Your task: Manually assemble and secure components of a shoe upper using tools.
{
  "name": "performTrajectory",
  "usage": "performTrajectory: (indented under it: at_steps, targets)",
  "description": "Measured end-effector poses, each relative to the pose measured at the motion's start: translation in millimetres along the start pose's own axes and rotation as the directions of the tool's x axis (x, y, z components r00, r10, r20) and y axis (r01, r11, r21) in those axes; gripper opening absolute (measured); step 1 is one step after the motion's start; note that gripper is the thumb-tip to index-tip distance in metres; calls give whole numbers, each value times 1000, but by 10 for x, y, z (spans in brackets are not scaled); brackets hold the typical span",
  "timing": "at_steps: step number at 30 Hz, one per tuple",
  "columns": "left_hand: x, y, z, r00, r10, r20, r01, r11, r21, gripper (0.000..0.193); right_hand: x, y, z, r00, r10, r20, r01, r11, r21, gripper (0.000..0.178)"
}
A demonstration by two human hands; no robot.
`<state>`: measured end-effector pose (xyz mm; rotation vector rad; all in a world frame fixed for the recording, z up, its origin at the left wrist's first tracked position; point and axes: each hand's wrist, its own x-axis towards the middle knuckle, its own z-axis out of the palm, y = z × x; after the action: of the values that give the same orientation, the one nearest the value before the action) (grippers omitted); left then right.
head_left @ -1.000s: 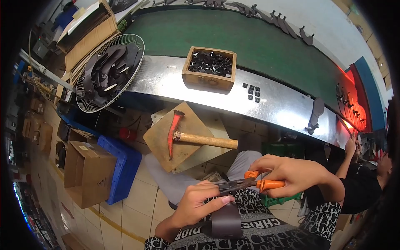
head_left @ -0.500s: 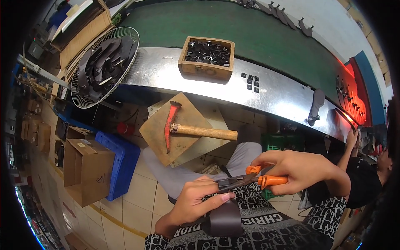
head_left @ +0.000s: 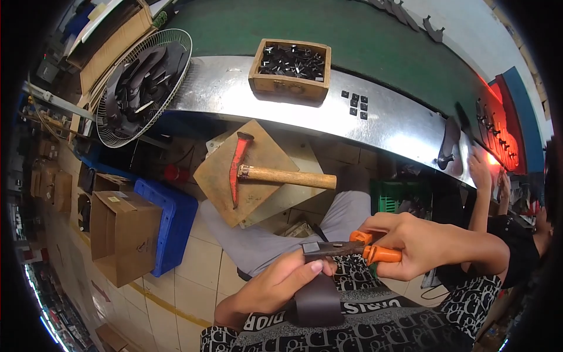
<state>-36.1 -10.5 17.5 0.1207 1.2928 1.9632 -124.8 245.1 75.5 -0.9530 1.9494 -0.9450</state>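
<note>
My right hand (head_left: 404, 243) is closed around the orange handles of a pair of pliers (head_left: 352, 249). The dark metal head of the pliers lies just above my left thumb, against the upper end of a dark brown, curved strap-like piece (head_left: 319, 302). My left hand (head_left: 284, 280) pinches that piece between thumb and fingers; its lower part hangs down before my shirt. What sits between the jaws is hard to make out. In front of my knees, a hammer (head_left: 287, 176) with a red head and wooden handle rests on a brown square board (head_left: 258, 205).
A wooden box (head_left: 290, 89) of small black pieces stands on the metal ledge (head_left: 223, 88), beside several black squares (head_left: 355, 105). At left are a wire basket (head_left: 186, 64) of dark sole-shaped pieces, a cardboard box (head_left: 132, 234) and a blue crate (head_left: 173, 226). A co-worker's hand (head_left: 480, 170) is at right.
The pliers have turned and now lie nearly level, their head broadside to view, while both hands keep their grip. At right, the co-worker's hand has moved up toward the ledge.
</note>
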Motion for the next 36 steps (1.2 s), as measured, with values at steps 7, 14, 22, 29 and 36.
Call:
performTrajectory:
  at_steps: [7, 14, 22, 29, 36]
  targets:
    - [19, 33, -35, 996, -54, -72, 57, 998, 36, 35, 27, -15, -20, 997, 76, 31, -75, 997, -29, 26]
    - [-37, 153, -37, 999, 1, 33, -3, 998, 57, 32, 58, 127, -123, 997, -25, 71, 19, 997, 81, 26]
    - [5, 124, -50, 988, 43, 148, -43, 999, 2, 31, 66, 43, -255, 986, -164, 39, 165, 985, -42, 24]
    - [-4, 96, -19, 986, 75, 149, -77, 997, 6, 30, 78, 2, -241, 984, -168, 57, 172, 982, -78, 24]
    - [-22, 71, -21, 989, 66, 133, -68, 998, 7, 31, 66, -42, -220, 992, -114, 48, 117, 991, -60, 25]
